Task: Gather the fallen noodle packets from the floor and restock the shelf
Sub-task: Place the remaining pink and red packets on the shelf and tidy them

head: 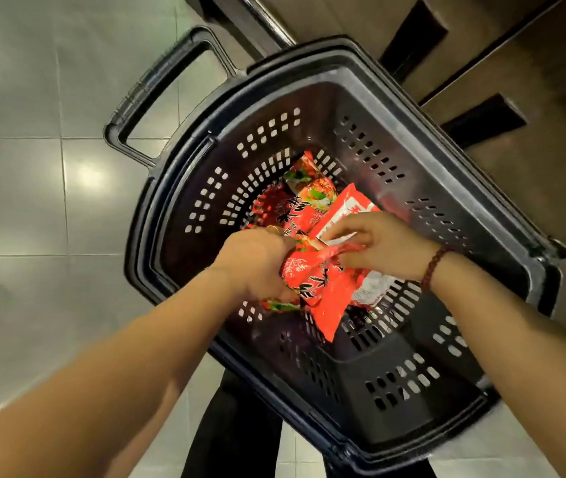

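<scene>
A black plastic shopping basket (354, 98) stands on the floor below me, with several red noodle packets (309, 198) piled at its bottom. Both of my hands reach into it. My left hand (257, 263) grips the left end of a red packet (323, 288) with black lettering. My right hand (378, 246), with a bead bracelet on its wrist, pinches the top edge of that same packet, its fingers also lying over another red and white packet (347, 208). The lower packets are partly hidden under my hands.
The basket's long pull handle (157, 81) sticks out at the upper left over grey floor tiles (33, 201). Brown shelving with dark brackets (481, 119) fills the upper right. My dark trouser legs (233, 429) show beneath the basket.
</scene>
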### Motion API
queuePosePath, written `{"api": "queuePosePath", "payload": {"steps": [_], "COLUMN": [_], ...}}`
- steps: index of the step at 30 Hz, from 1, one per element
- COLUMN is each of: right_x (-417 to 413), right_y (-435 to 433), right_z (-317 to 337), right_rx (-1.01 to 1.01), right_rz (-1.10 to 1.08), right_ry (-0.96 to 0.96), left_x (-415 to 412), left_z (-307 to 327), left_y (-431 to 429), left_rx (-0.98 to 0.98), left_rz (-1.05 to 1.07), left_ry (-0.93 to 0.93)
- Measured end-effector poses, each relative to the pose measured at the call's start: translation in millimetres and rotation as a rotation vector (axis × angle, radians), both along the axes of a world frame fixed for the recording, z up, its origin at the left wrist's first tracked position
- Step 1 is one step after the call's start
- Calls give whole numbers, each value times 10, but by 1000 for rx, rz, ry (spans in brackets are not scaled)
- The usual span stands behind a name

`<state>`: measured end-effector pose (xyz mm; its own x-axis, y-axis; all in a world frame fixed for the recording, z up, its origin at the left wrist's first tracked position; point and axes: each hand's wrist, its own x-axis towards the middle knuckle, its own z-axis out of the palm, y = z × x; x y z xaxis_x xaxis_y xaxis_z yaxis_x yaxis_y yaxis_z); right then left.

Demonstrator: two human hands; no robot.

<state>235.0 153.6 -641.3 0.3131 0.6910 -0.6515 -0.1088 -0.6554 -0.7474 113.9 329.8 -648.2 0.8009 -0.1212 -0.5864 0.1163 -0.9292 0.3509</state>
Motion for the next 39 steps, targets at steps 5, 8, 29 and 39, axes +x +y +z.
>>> {"api": "queuePosePath", "payload": {"steps": [5, 8, 29, 39], "right_x": [-161, -332, -546, -913], "right_y": [-91, -41, -407, -262], "right_z": [-375, -472, -1205, -1400], "right_rx": [-212, -167, -417, -555], "right_rz": [-350, -468, -688, -170], "right_ry": [-113, -37, -50, -291], "left_x": [-57, -73, -141, -123], "left_z": [-178, -262, -596, -608], "left_y": [39, 59, 310, 248], "left_rx": [-174, -301, -536, -543], "left_rz": [407, 713, 1380, 1369], "left_ry": [144, 226, 302, 216]}}
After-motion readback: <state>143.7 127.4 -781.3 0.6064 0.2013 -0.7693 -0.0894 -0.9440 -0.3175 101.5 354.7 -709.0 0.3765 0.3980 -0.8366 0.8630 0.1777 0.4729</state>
